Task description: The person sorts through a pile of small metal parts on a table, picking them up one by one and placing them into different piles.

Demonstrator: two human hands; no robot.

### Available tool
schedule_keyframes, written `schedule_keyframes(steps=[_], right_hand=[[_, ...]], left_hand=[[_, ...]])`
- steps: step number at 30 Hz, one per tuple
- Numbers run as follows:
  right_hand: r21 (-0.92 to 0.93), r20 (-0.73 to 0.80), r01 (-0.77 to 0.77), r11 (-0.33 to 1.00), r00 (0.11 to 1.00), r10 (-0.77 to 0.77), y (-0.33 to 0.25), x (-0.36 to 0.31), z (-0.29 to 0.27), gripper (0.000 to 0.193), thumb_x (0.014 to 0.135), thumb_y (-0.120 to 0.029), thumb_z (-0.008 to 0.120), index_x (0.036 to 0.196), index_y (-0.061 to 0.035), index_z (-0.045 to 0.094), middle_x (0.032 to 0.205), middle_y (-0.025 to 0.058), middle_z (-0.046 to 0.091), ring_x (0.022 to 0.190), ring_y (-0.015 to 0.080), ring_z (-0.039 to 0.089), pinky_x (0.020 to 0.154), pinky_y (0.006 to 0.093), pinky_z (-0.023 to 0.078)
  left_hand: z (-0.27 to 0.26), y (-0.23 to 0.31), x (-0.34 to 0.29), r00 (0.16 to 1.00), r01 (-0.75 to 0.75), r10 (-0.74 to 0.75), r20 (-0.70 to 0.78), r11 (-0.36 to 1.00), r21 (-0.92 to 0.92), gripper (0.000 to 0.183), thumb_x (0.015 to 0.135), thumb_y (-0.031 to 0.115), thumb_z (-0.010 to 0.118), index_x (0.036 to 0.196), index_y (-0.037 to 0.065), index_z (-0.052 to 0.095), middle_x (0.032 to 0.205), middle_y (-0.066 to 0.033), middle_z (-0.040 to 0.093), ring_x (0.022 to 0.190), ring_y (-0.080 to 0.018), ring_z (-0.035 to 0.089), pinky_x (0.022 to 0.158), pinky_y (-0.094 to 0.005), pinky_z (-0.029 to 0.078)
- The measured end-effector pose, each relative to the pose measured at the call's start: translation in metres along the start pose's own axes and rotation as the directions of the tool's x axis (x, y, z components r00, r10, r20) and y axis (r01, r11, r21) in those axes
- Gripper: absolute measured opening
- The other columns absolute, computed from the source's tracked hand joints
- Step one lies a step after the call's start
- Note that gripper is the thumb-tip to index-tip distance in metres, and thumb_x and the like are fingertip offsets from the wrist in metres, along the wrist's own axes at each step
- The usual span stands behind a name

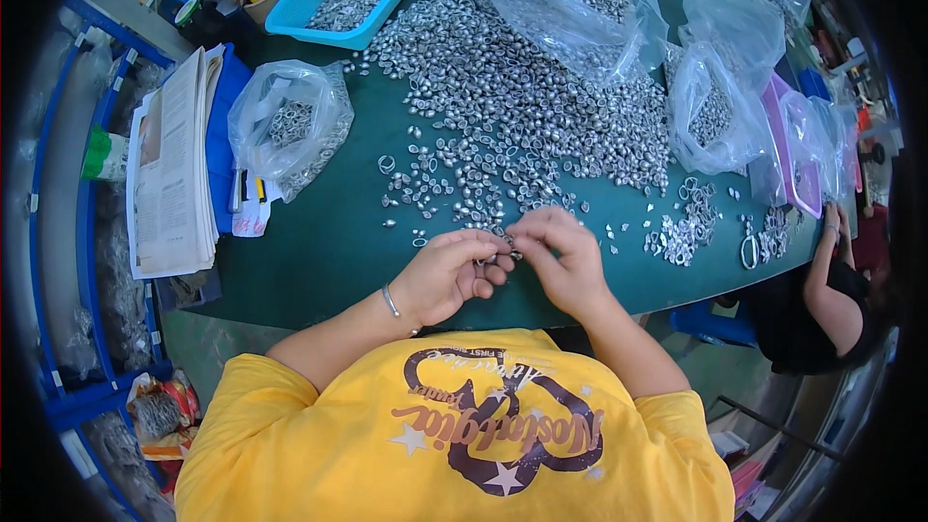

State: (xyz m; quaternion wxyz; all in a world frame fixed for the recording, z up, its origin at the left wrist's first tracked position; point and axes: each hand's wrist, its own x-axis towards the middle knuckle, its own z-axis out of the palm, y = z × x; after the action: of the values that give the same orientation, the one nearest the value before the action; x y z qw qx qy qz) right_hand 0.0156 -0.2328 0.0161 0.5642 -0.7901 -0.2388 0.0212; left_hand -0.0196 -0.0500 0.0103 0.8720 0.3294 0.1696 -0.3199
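Note:
My left hand (449, 275) is palm up at the near edge of the metal parts, its fingers curled and thumb bent in. My right hand (565, 263) meets it from the other side, thumb and forefinger pinched together. Between the fingertips of both hands is a small silver metal piece (513, 251), mostly hidden by the fingers; its exact shape is too small to tell. Just beyond my hands spreads a big heap of small silver metal pieces (541, 97), many of them oval or ring-like. A few loose ones lie around my fingers on the green table (319, 261).
A turquoise tray (361, 39) of metal pieces stands at the far left, near a plastic bag (290, 126) of rings. Newspapers (174, 174) lean by a blue bin (224, 126). More bags (710, 116) and a purple basket (788, 150) are at right, where another person (822, 300) sits.

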Motion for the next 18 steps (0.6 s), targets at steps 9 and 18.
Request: schedule_keyframes(steps=[9, 18], right_hand=[[-0.654, 0.020, 0.110, 0.748, 0.992, -0.128, 0.035, 0.054, 0.003, 0.007, 0.071, -0.008, 0.065, 0.075, -0.0036, 0.062, 0.077, 0.0106, 0.056, 0.078, 0.0294, 0.054, 0.069, 0.0387, 0.045], [0.320, -0.093, -0.396, 0.861, 0.891, 0.444, 0.023, 0.033, -0.020, 0.012, 0.084, -0.001, 0.057, 0.095, 0.0020, 0.061, 0.087, 0.0072, 0.065, 0.072, 0.0117, 0.060, 0.064, 0.0220, 0.049]], left_hand=[[0.006, 0.028, 0.023, 0.701, -0.362, 0.674, 0.234, 0.053, 0.931, 0.002, 0.078, 0.003, 0.062, 0.080, 0.002, 0.062, 0.075, -0.0058, 0.054, 0.060, -0.0134, 0.052, 0.055, -0.0260, 0.043], [-0.013, 0.042, 0.080, 0.626, -0.314, 0.563, 0.539, -0.450, 0.836, 0.006, 0.072, 0.004, 0.065, 0.076, 0.001, 0.062, 0.077, -0.0123, 0.054, 0.074, -0.0286, 0.056, 0.066, -0.0353, 0.047]])
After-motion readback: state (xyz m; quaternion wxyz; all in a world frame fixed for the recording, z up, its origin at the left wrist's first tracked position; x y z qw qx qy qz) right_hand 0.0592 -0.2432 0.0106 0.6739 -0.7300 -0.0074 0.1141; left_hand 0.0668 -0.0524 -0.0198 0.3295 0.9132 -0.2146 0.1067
